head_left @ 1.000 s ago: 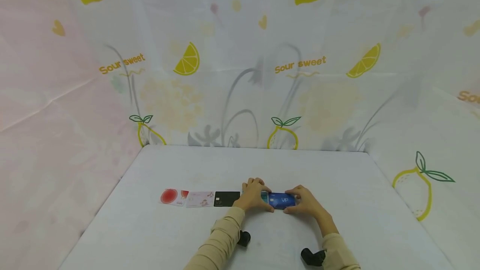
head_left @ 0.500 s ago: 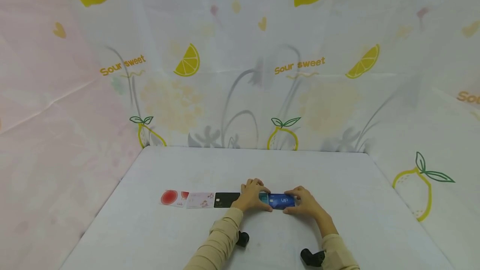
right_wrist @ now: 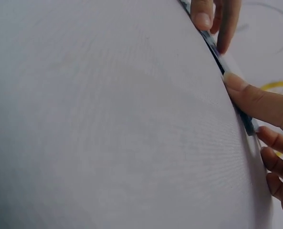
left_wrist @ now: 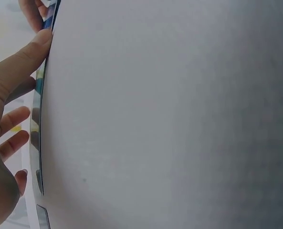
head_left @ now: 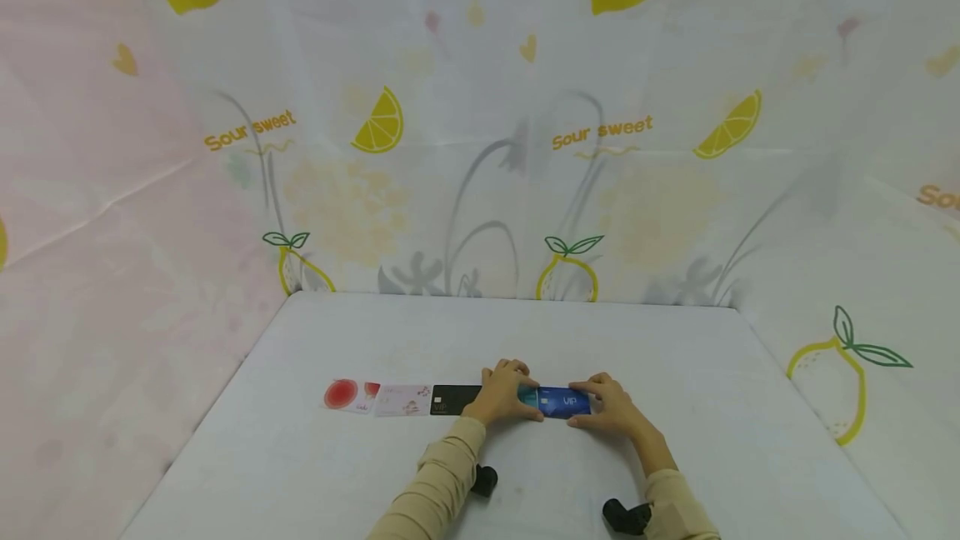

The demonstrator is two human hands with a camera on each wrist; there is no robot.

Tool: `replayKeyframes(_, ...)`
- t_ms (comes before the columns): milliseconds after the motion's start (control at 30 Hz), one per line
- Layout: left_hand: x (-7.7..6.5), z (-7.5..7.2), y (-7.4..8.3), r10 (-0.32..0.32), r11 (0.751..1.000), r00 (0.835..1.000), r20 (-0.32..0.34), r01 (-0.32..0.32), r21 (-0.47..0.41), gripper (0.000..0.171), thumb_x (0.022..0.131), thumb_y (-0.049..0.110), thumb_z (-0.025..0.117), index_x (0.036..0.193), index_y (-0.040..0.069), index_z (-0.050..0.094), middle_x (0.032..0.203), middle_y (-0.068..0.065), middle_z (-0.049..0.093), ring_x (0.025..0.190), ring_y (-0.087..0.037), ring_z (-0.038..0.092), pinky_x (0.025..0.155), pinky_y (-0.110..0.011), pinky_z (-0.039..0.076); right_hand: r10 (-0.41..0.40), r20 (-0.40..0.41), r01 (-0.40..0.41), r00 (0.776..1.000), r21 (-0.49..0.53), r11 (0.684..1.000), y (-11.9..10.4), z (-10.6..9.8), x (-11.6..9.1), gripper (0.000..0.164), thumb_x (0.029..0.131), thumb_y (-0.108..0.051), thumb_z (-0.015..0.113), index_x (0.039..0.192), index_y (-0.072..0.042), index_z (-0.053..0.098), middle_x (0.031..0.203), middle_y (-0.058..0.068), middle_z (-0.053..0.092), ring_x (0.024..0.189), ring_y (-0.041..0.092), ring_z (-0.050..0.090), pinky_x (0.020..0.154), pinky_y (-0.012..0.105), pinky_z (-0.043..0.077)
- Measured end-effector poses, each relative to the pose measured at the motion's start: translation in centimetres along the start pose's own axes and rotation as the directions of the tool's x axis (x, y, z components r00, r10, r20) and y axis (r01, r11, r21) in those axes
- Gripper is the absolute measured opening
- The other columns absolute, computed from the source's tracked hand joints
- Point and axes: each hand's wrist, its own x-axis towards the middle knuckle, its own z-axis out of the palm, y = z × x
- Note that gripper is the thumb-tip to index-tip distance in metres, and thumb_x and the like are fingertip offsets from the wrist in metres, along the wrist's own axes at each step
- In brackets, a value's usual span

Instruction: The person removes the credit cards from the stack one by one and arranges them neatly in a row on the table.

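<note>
A row of flat cards lies across the white table. At its right end is a blue VIP card, which my right hand pinches by its near and far edges with thumb and forefinger. Left of it, a teal card is mostly covered by my left hand. The left thumb and forefinger hold the near and far edges where the teal and blue cards meet. In the left wrist view, the thumb presses against the cards' edge. Beside the left hand lies a black VIP card.
Farther left in the row are a pale pink card with flowers and a white card with red round shapes. A lemon-print cloth hangs behind the table. Black wrist devices sit below both forearms.
Both hands stay at the cards with almost no movement. The whole head view shifts very slightly, and the row of cards keeps its layout.
</note>
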Motion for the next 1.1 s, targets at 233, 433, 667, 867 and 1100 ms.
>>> replayKeyframes(233, 0.09, -0.02, -0.15, -0.003, 1.0, 1.0, -0.028, 0.003, -0.001, 0.05, 0.067, 0.047, 0.081, 0.108, 0.02, 0.073, 0.115, -0.001, 0.058, 0.113, -0.022, 0.046, 0.078, -0.038, 0.034, -0.005, -0.018, 0.005, 1.0, -0.003, 1.0, 0.03, 0.28, 0.29, 0.053, 0.074, -0.03, 0.079, 0.118, -0.005, 0.064, 0.11, 0.018, 0.051, 0.102, 0.036, 0.049, 0.082, 0.06, 0.039)
replayKeyframes(433, 0.13, 0.18, -0.21, -0.018, 1.0, 0.999, -0.034, 0.018, 0.004, 0.049, 0.067, 0.048, 0.08, 0.107, 0.02, 0.073, 0.114, -0.001, 0.058, 0.111, -0.022, 0.047, 0.079, -0.039, 0.034, 0.003, -0.034, -0.002, 0.999, 0.023, 1.0, 0.25, 0.54, 0.34, 0.049, 0.076, -0.028, 0.077, 0.118, -0.007, 0.065, 0.111, 0.018, 0.051, 0.103, 0.037, 0.049, 0.084, 0.061, 0.039)
replayKeyframes(667, 0.01, 0.71, 0.05, -0.018, 1.0, 1.0, -0.022, 0.018, -0.011, 0.048, 0.068, 0.048, 0.08, 0.107, 0.021, 0.073, 0.111, 0.0, 0.057, 0.107, -0.02, 0.047, 0.078, -0.037, 0.033, 0.011, -0.038, -0.01, 0.999, 0.021, 1.0, 0.79, 0.84, -0.24, 0.047, 0.077, -0.027, 0.077, 0.118, -0.007, 0.065, 0.111, 0.018, 0.052, 0.102, 0.037, 0.052, 0.083, 0.061, 0.04)
replayKeyframes(867, 0.17, 0.85, 0.02, -0.017, 1.0, 0.999, -0.041, 0.016, -0.013, 0.046, 0.068, 0.047, 0.08, 0.106, 0.021, 0.074, 0.108, 0.001, 0.057, 0.103, -0.017, 0.047, 0.076, -0.034, 0.031, 0.018, -0.045, -0.017, 0.999, 0.012, 1.0, 0.83, 0.9, -0.33, 0.046, 0.078, -0.029, 0.076, 0.118, -0.009, 0.065, 0.11, 0.016, 0.052, 0.102, 0.036, 0.051, 0.085, 0.061, 0.039)
replayKeyframes(1100, 0.08, 0.41, 0.25, -0.008, 1.0, 0.999, -0.037, 0.009, 0.016, 0.046, 0.068, 0.048, 0.08, 0.105, 0.022, 0.074, 0.107, 0.002, 0.058, 0.102, -0.017, 0.048, 0.075, -0.034, 0.032, 0.029, -0.044, -0.028, 0.999, 0.019, 0.999, 0.46, 0.79, -0.5, 0.046, 0.079, -0.028, 0.075, 0.119, -0.008, 0.064, 0.111, 0.016, 0.051, 0.101, 0.034, 0.051, 0.084, 0.06, 0.037)
